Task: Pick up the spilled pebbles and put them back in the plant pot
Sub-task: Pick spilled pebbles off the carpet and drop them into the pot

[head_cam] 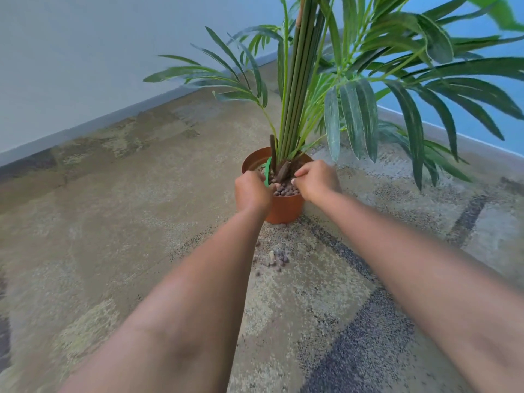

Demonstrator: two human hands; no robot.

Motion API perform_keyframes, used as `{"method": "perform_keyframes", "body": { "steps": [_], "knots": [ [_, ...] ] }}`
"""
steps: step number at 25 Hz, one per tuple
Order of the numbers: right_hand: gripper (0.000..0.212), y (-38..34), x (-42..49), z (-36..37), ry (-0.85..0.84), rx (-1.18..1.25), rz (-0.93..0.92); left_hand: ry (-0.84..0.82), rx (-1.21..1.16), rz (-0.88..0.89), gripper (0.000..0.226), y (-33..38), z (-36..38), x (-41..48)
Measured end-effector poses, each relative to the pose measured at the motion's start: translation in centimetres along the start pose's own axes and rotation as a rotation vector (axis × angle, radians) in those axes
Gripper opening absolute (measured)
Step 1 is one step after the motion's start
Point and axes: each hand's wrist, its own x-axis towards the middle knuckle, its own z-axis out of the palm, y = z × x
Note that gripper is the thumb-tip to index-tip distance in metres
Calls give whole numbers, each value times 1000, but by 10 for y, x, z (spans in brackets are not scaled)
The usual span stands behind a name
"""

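Both my hands sit over the pot [285,207], left hand [252,194] and right hand [317,181] curled closed; what they hold, I cannot tell. Some pebbles [276,258] lie on the carpet [113,222] just in front of the pot, and more fill it.

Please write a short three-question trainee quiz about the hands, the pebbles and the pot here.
1. True or false: both hands are over the round terracotta-coloured plastic pot.
2. Where do the loose small brown pebbles lie: A) on the carpet in front of the pot, B) behind the pot?
3. What grows in the pot?

Key: 1 true, left hand and right hand are at its rim. 2 A. 3 a tall green leafy plant.
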Motion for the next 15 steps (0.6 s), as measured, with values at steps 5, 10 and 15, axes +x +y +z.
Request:
{"method": "perform_keyframes", "body": {
  "steps": [5,10,15],
  "knots": [
    [11,44,-43,0,97,24,-379,148,-206,-30,8,-40,-10,-42],
    [13,83,-81,44,-221,-53,-265,2,-44,-213,16,-125,2,-108],
    [9,95,-94,80,-398,-132,-148,-69,-42,-181,26,-136,20,-126]
  ]
}}
